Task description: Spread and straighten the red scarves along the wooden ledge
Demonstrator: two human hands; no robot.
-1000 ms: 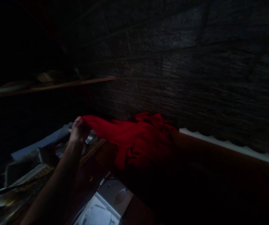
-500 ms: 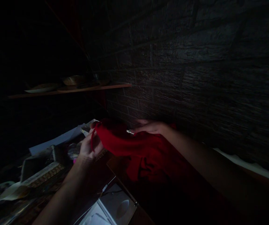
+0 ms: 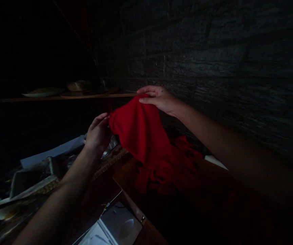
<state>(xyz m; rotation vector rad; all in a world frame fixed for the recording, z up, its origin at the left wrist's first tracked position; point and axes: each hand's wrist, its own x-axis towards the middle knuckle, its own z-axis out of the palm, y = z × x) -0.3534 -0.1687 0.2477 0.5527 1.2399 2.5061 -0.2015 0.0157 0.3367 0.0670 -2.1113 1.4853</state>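
A red cloth, perhaps a garment, is stretched between my two hands, its upper edge lifted and its lower part bunched on a brown wooden surface. My left hand grips the cloth's left edge, with the fingertips partly turned away. At the top right corner my right hand pinches the cloth between thumb and fingers. The rest of the cloth lies in folds to the right, fading into dark shadow.
A narrow wooden shelf with plates and a bowl runs along the back left. A dark brick wall rises on the right. White box-like object with a thin cable lies at the front. Cluttered containers stand at left.
Both hands have risen, the right one most, lifting the red cloth's edge into the air. My right hand now pinches the cloth; a small pale item near its fingers no longer shows.
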